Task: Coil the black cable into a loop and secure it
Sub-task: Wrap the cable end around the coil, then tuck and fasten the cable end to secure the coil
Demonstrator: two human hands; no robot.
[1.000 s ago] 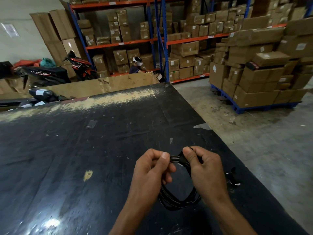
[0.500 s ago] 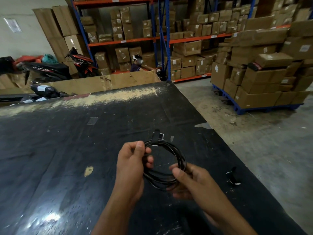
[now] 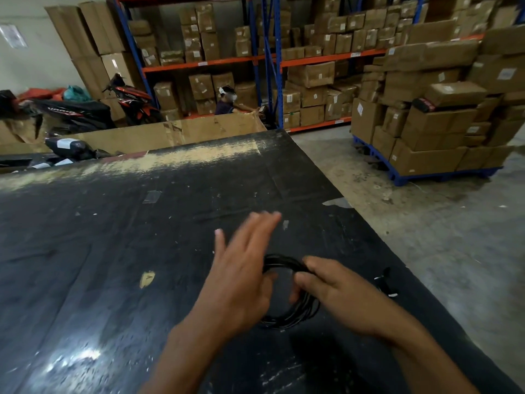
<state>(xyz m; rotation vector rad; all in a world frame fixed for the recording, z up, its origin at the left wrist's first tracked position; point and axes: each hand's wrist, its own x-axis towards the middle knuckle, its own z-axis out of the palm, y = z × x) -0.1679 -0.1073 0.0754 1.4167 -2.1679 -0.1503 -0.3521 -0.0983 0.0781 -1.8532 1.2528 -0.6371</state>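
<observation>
In the head view, your left hand [image 3: 244,277] was released, its fingers straight, spread and motion-blurred, and it covered the left side of the coiled black cable [image 3: 289,322]. Your right hand [image 3: 335,291] grasped the coil's upper right, fingers curled around the bundled strands. The coil was near the right edge of the black tabletop [image 3: 113,251]; whether it rested there was unclear. A small black strap [image 3: 385,282] lay just beside your right hand.

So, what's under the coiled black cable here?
The black tabletop shows through the coiled cable. The left hand covers its left side and the right hand grips its top, so any strap there is hidden.
</observation>
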